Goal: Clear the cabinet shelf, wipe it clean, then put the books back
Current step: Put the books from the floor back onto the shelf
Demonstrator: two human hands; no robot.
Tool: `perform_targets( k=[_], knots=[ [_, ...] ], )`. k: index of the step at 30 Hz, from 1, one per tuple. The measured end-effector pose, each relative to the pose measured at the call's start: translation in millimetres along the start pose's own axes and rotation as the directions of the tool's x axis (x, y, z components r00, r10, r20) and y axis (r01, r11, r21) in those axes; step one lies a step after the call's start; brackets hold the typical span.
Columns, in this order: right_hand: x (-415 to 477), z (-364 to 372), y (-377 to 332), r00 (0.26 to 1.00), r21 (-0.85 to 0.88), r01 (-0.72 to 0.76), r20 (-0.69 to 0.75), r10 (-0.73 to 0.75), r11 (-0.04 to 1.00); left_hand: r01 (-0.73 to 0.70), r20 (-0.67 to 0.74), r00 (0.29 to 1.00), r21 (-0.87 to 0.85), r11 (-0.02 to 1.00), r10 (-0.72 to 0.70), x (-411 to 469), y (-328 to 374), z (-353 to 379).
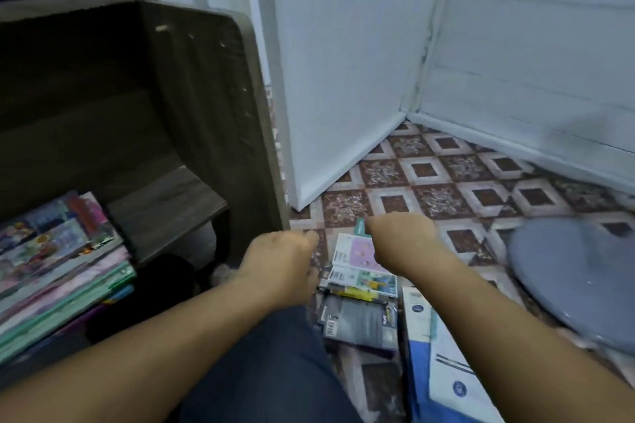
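A pile of books (360, 288) lies on the patterned floor, a white and pink cover on top and a dark one below. My left hand (280, 252) hovers just left of the pile, its fingers loosely curled downward with nothing seen in them. My right hand (402, 237) hangs over the pile's far end beside a teal edge (359, 227); its fingers are hidden beneath it. The dark wooden cabinet (213, 106) stands at the left, with a bare shelf board (165, 196). A stack of colourful books (62, 268) lies at its lower left.
A blue and white book (443, 357) lies on the floor to the right of the pile. A grey round cushion (577, 282) sits at the right. White panels (343, 79) close off the corner behind. My knee (275, 371) in dark blue cloth is at the bottom.
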State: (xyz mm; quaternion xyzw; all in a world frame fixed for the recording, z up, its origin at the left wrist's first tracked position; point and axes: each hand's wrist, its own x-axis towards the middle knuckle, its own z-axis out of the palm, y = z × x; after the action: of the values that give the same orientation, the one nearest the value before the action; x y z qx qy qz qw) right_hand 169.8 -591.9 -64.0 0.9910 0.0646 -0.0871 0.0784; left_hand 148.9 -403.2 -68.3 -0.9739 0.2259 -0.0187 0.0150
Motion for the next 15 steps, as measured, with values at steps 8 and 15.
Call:
perform_targets(
  k=[8, 15],
  knots=[
    [37, 98, 74, 0.989, 0.077, -0.114, 0.100, 0.107, 0.990, -0.061, 0.190, 0.979, -0.052, 0.997, 0.070, 96, 40, 79],
    [94, 186, 103, 0.974, 0.086, -0.163, 0.175, 0.147, 0.983, -0.053, 0.340, 0.939, -0.032, 0.998, 0.061, 177, 46, 168]
  ],
)
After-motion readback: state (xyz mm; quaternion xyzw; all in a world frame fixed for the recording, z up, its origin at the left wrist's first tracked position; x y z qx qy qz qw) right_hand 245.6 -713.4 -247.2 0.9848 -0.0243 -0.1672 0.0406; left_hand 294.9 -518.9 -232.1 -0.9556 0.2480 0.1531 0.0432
